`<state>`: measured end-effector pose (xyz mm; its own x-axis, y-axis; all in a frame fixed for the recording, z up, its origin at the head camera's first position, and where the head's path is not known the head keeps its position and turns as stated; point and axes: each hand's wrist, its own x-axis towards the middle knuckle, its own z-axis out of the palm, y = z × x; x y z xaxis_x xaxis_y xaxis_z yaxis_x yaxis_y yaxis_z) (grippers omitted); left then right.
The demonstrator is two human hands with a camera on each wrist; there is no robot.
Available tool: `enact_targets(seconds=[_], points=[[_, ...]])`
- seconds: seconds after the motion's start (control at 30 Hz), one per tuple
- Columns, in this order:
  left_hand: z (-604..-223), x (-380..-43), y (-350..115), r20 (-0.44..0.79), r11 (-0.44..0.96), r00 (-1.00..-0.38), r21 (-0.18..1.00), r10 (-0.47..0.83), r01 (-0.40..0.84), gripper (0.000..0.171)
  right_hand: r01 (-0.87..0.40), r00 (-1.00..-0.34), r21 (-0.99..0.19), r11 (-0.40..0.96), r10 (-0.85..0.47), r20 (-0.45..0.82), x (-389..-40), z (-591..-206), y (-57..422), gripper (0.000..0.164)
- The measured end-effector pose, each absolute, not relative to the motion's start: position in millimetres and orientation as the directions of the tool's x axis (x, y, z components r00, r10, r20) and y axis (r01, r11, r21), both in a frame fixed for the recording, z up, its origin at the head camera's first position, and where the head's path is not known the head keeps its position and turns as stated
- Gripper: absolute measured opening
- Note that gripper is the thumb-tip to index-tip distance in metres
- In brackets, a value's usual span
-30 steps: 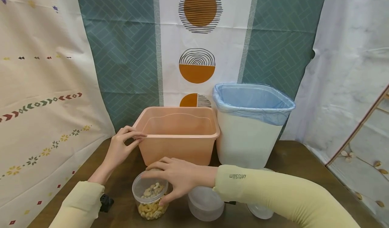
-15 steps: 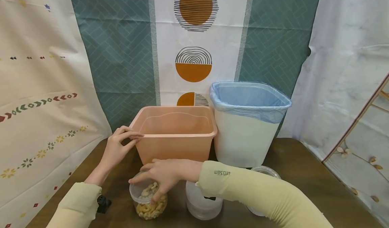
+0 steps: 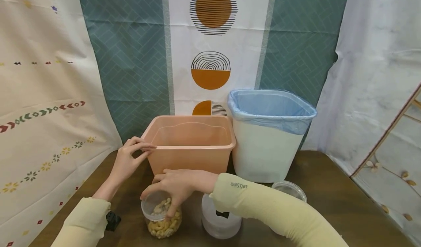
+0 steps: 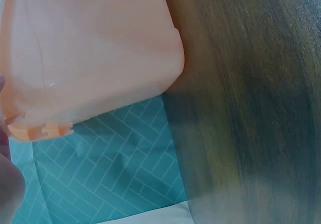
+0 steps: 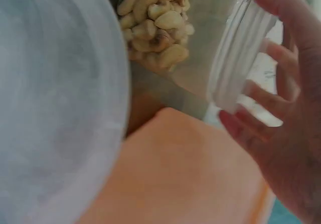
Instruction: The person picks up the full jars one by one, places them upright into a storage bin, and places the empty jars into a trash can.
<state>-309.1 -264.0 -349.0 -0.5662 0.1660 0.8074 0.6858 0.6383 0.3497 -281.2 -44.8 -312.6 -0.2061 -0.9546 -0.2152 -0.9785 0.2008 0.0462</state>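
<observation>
A clear round jar of cashews (image 3: 162, 228) stands on the table in front of the peach tub (image 3: 194, 157). My right hand (image 3: 179, 186) grips the jar's top from above, its fingers spread round the rim and the thumb at the near side. In the right wrist view the fingers curl about the pale ridged top (image 5: 235, 53), with cashews (image 5: 155, 28) visible through the wall. My left hand (image 3: 129, 159) holds the tub's front left corner by the rim. The left wrist view shows the tub's side (image 4: 100, 48), while most of that hand is out of frame.
A frosted round container (image 3: 222, 227) stands right of the jar, partly under my right forearm. Another clear round container (image 3: 291, 189) is farther right, partly hidden by the sleeve. A white bin (image 3: 263, 152) with a blue liner (image 3: 273, 122) stands beside the tub.
My right hand has moved slightly left over the jar, and its fingers have settled round the rim. The left hand has stayed on the tub's rim. The jar has stayed in place.
</observation>
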Motion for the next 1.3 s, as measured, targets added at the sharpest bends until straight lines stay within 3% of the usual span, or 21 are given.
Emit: enact_targets(seconds=[0.23,0.37,0.73,1.3], points=[[-348,-310,-261,0.809,0.639,-0.56,0.335,0.182,0.692,0.027,-0.985,-0.166,-0.027,0.171,-0.978,-0.127,-289,-320,-39,0.085],[-349,-311,-259,0.801,0.641,-0.572,0.348,0.176,0.684,0.027,-0.975,-0.179,-0.108,0.192,-0.976,-0.123,-289,-311,-35,0.084],[-350,-309,-261,0.796,0.666,-0.58,0.339,0.173,0.665,0.028,-0.961,-0.221,-0.12,0.248,-0.954,-0.2,-291,-244,-23,0.081],[-350,-310,-264,0.836,0.682,-0.524,0.289,0.163,0.672,0.023,-0.938,-0.297,-0.111,0.328,-0.928,-0.227,-294,-155,-8,0.09]])
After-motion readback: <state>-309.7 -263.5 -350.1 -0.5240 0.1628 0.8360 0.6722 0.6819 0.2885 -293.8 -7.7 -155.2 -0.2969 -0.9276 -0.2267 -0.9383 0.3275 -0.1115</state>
